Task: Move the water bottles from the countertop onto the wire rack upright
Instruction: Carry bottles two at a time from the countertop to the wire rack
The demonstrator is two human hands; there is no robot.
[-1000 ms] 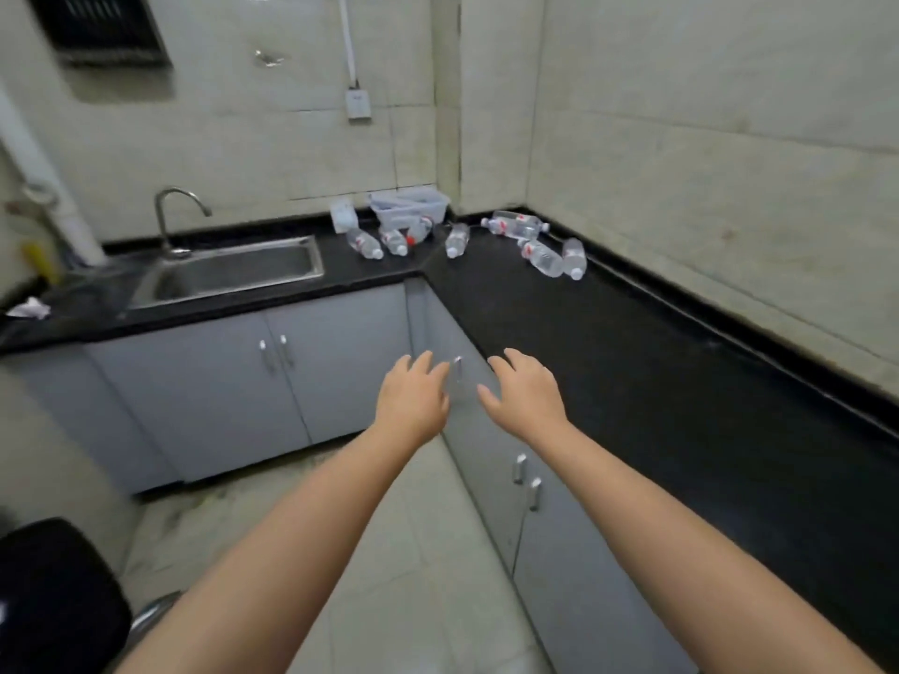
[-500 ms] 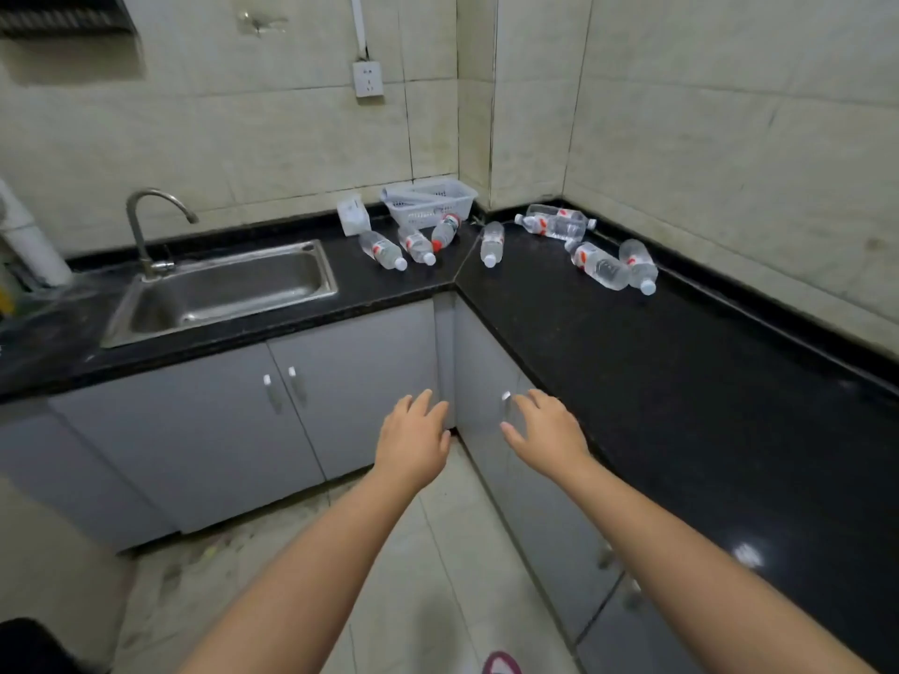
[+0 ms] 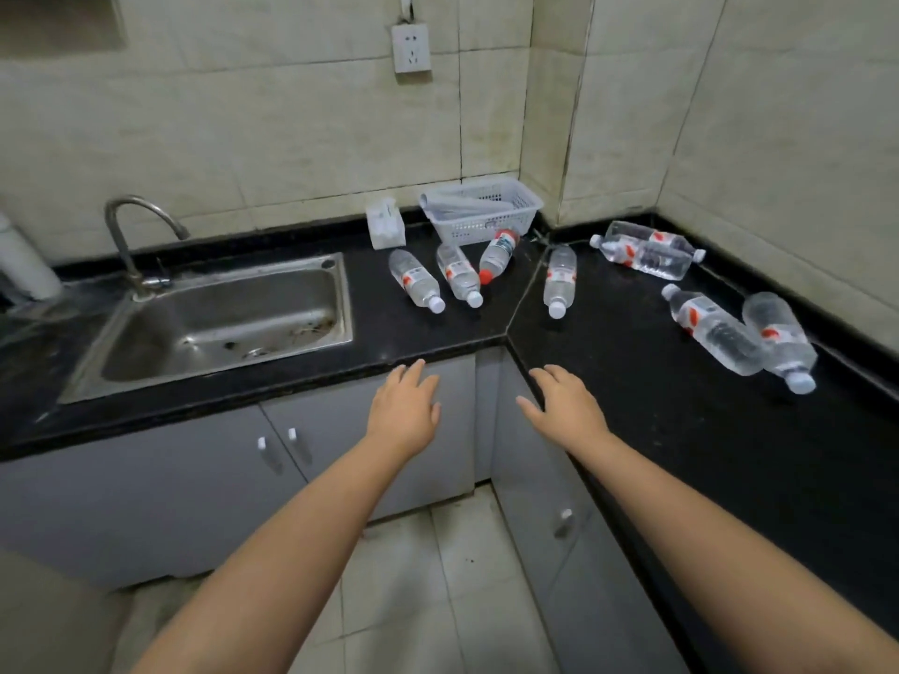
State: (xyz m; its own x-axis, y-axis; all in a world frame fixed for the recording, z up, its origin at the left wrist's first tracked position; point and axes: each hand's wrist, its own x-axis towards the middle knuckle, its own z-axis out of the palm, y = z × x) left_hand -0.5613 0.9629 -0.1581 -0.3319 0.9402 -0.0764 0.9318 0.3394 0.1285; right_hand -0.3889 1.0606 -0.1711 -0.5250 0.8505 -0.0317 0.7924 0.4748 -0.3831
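Several clear water bottles lie on their sides in the corner of the black countertop. Three bottles lie left of the corner seam, one with a red cap. A single bottle lies just right of the seam. Two bottles lie against the back wall, and two more bottles lie at the right. My left hand and my right hand reach forward with relaxed fingers at the counter's front edge, short of the bottles, holding nothing. No wire rack is in view.
A steel sink with a curved faucet is set in the counter at left. A white plastic basket and a small white box stand by the back wall. Grey cabinet doors run below, above a tiled floor.
The view has closed in on the counter corner, so the bottles look nearer and larger. Both hands have risen and reached forward to the counter's front edge, still holding nothing.
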